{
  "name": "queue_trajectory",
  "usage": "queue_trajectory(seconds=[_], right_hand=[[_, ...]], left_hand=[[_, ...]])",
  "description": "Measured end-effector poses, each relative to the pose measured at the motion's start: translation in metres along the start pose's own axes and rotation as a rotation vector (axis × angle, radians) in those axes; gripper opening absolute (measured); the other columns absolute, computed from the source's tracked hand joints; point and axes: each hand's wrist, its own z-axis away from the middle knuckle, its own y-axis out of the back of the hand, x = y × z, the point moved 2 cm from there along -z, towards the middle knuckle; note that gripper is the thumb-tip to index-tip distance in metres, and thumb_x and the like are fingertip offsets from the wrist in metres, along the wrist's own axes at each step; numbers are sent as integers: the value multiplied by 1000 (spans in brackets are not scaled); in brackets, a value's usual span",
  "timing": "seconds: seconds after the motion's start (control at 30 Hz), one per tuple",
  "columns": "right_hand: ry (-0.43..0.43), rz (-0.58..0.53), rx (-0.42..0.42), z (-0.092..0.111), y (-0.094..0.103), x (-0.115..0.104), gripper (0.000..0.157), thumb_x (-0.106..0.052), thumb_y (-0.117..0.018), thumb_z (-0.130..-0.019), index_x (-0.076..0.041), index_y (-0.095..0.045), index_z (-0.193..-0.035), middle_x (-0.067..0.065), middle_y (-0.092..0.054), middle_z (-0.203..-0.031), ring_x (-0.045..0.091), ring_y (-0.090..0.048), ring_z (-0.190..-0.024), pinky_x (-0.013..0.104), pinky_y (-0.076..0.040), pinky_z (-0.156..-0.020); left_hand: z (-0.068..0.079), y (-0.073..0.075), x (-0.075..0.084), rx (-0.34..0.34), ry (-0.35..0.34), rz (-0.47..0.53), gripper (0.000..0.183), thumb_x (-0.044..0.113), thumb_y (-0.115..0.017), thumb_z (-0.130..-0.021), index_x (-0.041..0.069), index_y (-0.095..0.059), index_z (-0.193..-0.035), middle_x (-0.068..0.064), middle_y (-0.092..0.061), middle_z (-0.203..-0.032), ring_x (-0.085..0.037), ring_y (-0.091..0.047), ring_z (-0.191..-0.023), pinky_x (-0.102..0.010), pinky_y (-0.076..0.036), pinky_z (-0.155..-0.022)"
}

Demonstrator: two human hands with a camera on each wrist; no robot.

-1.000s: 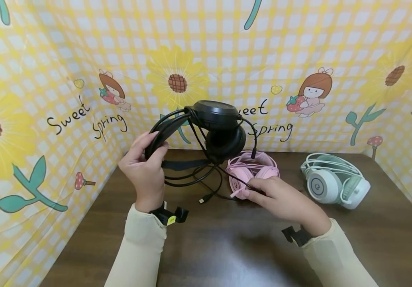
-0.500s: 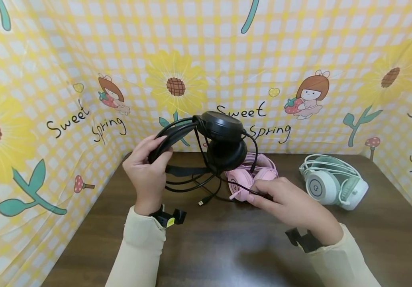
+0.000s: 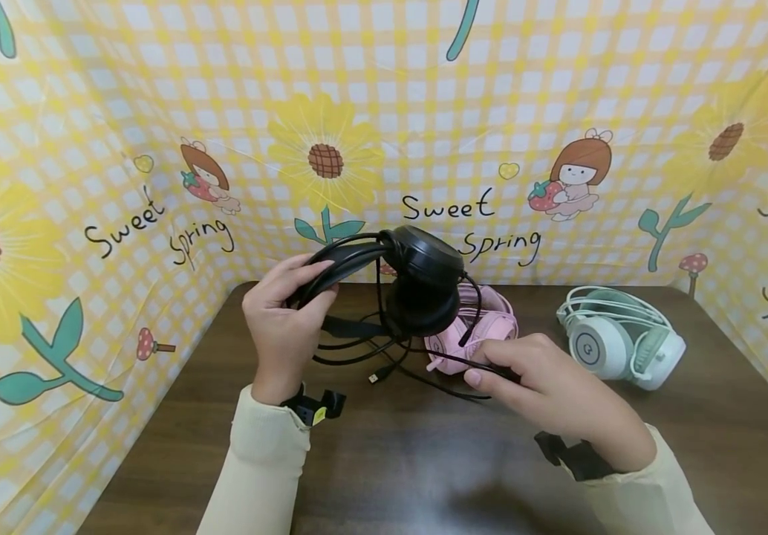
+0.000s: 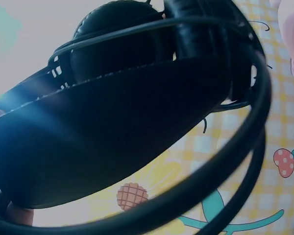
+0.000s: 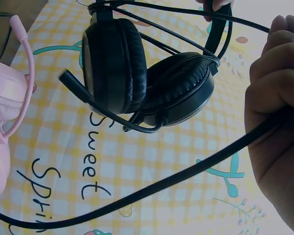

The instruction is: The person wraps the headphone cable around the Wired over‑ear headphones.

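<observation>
My left hand [image 3: 285,319] grips the headband of a black headset [image 3: 424,256] and holds it above the table. Its ear cups point to the right, and a short microphone boom [image 5: 76,84] sticks out from one cup. In the left wrist view the headband pad [image 4: 103,132] fills the middle. My right hand [image 3: 544,383] pinches the black cable [image 3: 437,357], which runs taut from the headset. In the right wrist view the cable's other stretch [image 5: 176,178] passes out of the curled fingers. A USB plug [image 3: 376,377] hangs low beneath the headset.
Behind the black headset sits a pink headset [image 3: 491,325], partly covered. A white and green headset [image 3: 614,345] rests farther right on the dark wooden table [image 3: 384,461]. A yellow checked cloth [image 3: 384,96] hangs around the back and sides.
The black headset and my left hand have come lower and a little to the right. My right hand has drawn the cable slightly rightward and toward me.
</observation>
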Motion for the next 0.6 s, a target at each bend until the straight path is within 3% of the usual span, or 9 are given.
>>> queue_trajectory(seconds=[0.4, 0.6], right_hand=[[15, -27, 12, 4, 5, -6, 32, -12, -67, -92, -26, -46, -72, -23, -30, -65, -4, -37, -56, 13, -33, -52], [41, -37, 34, 5, 8, -9, 25, -11, -68, -91, -27, -53, -78, -21, -37, -65, -4, -41, -58, 12, -35, -53]], left_hand=[[1, -3, 9, -180, -104, -54, 27, -15, -70, -70, 0, -78, -92, -13, -71, -101, -26, -67, -93, -26, -53, -73], [1, -4, 12, -219, -126, -81, 26, -14, -69, -71, 1, -78, -91, -12, -72, -100, -25, -67, -92, -25, -52, -73]])
